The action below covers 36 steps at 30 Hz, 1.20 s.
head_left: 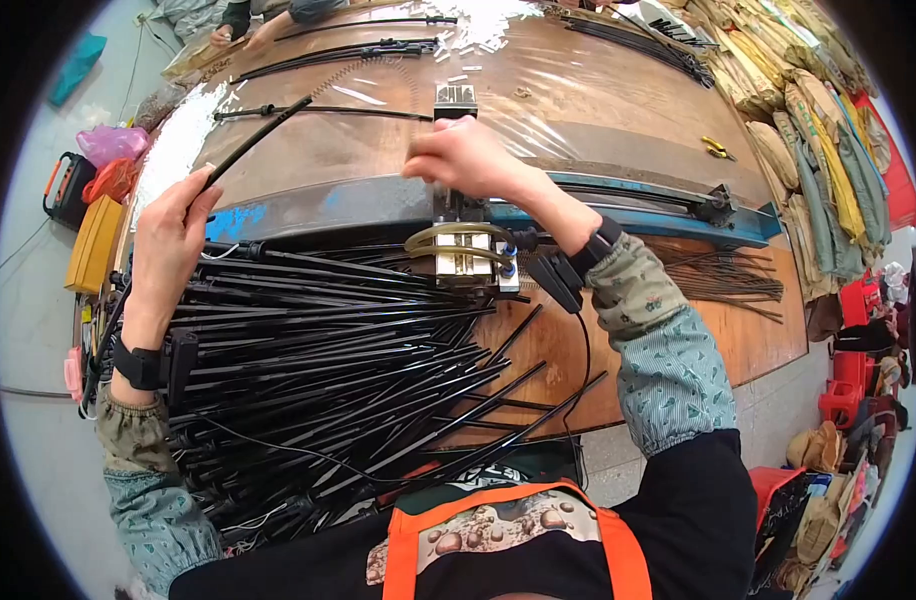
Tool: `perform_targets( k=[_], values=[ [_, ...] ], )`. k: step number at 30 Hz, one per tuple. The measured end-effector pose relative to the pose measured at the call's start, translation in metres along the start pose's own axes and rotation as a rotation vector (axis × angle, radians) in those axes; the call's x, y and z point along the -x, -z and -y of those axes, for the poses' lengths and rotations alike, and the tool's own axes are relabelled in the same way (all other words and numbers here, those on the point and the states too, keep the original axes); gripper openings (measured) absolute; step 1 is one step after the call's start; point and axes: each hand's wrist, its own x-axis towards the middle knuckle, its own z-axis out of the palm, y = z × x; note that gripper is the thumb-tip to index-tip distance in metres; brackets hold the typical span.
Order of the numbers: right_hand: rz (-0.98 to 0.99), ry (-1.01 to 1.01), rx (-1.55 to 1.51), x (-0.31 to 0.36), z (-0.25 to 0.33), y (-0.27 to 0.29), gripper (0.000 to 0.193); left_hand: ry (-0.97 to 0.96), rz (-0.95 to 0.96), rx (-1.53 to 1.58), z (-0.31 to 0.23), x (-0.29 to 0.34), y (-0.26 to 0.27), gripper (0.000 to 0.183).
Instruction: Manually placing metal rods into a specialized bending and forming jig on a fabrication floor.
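Note:
My left hand (168, 230) grips a thin black tube (258, 142), tilted up and to the right. From the tube's upper tip a long, thin coil spring (363, 62) arcs over and comes down at my right hand (468, 158). The fingers of that hand are pinched together, slightly blurred, where the spring's far end meets them. Below it stands a metal clamping fixture (463, 255) with pale blocks and a looped yellowish hose (428, 238). A big pile of black tubes (318, 350) lies between my arms, in front of the fixture.
A blue metal rail (618, 205) crosses the wooden table (578, 330). Rusty springs (718, 275) lie at right, yellow-handled pliers (718, 148) beyond. White small pieces (478, 30) are scattered at the back. Another person's hands (263, 32) are at the far left. Sacks (818, 150) line the right side.

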Motion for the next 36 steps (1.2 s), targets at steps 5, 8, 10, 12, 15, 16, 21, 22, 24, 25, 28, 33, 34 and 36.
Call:
perform_targets(
  k=[5, 8, 10, 12, 15, 16, 21, 22, 24, 25, 28, 33, 34, 36],
  values=[
    [-0.035, 0.209, 0.627, 0.014, -0.004, 0.011, 0.018, 0.006, 0.012, -0.023, 0.002, -0.001, 0.001, 0.024],
    [-0.282, 0.186, 0.59, 0.076, -0.046, 0.049, 0.011, -0.057, 0.108, -0.055, 0.001, -0.001, -0.013, 0.023],
    [-0.269, 0.134, 0.765, 0.113, -0.052, 0.073, 0.008, -0.125, 0.214, -0.089, -0.016, -0.003, -0.04, 0.023],
    [-0.296, 0.048, 0.722, 0.137, -0.06, 0.096, 0.005, -0.301, 0.19, -0.073, -0.033, -0.022, -0.073, 0.022],
    [-0.343, 0.018, 0.757, 0.172, -0.066, 0.127, 0.007, -0.387, 0.225, 0.197, -0.068, -0.06, -0.129, 0.016],
    [-0.331, 0.023, 0.773, 0.178, -0.068, 0.129, 0.009, -0.394, 0.252, 0.192, -0.08, -0.066, -0.143, 0.015],
    [-0.313, -0.014, 0.7, 0.179, -0.079, 0.114, 0.015, -0.293, 0.245, 0.179, -0.084, -0.055, -0.15, 0.02],
    [-0.316, -0.005, 0.696, 0.178, -0.08, 0.113, 0.015, -0.276, 0.219, 0.218, -0.084, -0.054, -0.151, 0.022],
    [-0.337, -0.041, 0.656, 0.175, -0.081, 0.11, 0.016, -0.285, 0.212, 0.234, -0.081, -0.055, -0.151, 0.022],
    [-0.347, -0.061, 0.637, 0.175, -0.082, 0.11, 0.017, -0.298, 0.209, 0.259, -0.081, -0.057, -0.152, 0.022],
    [-0.36, -0.086, 0.621, 0.173, -0.084, 0.108, 0.015, -0.281, 0.198, 0.286, -0.081, -0.058, -0.155, 0.023],
    [-0.371, -0.116, 0.59, 0.169, -0.073, 0.103, 0.014, -0.188, 0.264, 0.224, -0.079, -0.055, -0.163, 0.024],
    [-0.376, -0.111, 0.595, 0.166, -0.072, 0.101, 0.014, -0.167, 0.307, 0.185, -0.076, -0.053, -0.164, 0.025],
    [-0.393, -0.111, 0.577, 0.168, -0.073, 0.096, 0.012, -0.211, 0.251, 0.204, -0.073, -0.052, -0.168, 0.022]
  ],
)
